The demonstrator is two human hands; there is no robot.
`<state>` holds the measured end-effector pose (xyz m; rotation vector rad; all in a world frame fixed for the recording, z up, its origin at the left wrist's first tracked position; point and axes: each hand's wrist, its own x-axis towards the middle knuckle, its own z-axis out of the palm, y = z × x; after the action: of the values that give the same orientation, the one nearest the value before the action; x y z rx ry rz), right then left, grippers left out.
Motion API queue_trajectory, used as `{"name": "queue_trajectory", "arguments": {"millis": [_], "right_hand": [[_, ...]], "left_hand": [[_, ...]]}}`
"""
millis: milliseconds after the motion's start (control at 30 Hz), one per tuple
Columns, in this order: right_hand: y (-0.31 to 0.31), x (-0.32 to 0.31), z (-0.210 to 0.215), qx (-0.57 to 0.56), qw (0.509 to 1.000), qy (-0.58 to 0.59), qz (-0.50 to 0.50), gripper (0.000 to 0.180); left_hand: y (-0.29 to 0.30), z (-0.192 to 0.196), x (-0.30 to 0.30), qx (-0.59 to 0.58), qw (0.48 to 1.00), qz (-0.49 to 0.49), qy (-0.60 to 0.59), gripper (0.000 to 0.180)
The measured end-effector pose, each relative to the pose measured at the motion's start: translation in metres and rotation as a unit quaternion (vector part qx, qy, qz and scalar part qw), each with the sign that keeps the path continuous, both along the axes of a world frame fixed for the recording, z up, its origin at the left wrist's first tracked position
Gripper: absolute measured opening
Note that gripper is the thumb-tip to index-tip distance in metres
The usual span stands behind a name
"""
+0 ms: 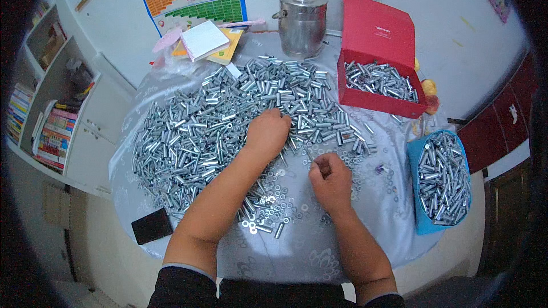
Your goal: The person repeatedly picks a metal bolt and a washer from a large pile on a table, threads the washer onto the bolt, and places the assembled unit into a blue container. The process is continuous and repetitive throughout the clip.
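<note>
A wide heap of silvery metal sleeves and bolts (pixel 188 131) covers much of the cloth-covered table (pixel 251 256). My left hand (pixel 268 134) reaches into the middle of the heap, its fingers curled down among the parts; what they pinch is hidden. To its right, my right hand (pixel 332 181) is held with thumb and fingers curled together. A thin metal bit shows near its fingertips, too small to name. Between and around both hands lie many loose washers (pixel 279 199), with several sleeves among them.
An open red box (pixel 382 104) of metal parts stands at the back right. A blue container (pixel 422 194) of similar parts sits at the right edge. A steel canister (pixel 302 25), a notebook (pixel 204 41) and a dark phone (pixel 152 226) are also on the table.
</note>
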<state>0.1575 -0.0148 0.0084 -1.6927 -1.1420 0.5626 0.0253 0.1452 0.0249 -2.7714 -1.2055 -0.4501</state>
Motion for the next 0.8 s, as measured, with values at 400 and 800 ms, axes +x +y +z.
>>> {"name": "queue_trajectory", "arguments": {"millis": [400, 800], "right_hand": [[-0.017, 0.002, -0.005, -0.005, 0.998, 0.060, -0.022, 0.012], [-0.021, 0.010, 0.006, 0.177, 0.972, 0.148, -0.052, 0.009]], "left_hand": [[0.007, 0.012, 0.001, -0.010, 1.000, 0.001, 0.028, 0.015], [-0.096, 0.000, -0.039, -0.481, 0.730, 0.002, -0.485, 0.028]]}}
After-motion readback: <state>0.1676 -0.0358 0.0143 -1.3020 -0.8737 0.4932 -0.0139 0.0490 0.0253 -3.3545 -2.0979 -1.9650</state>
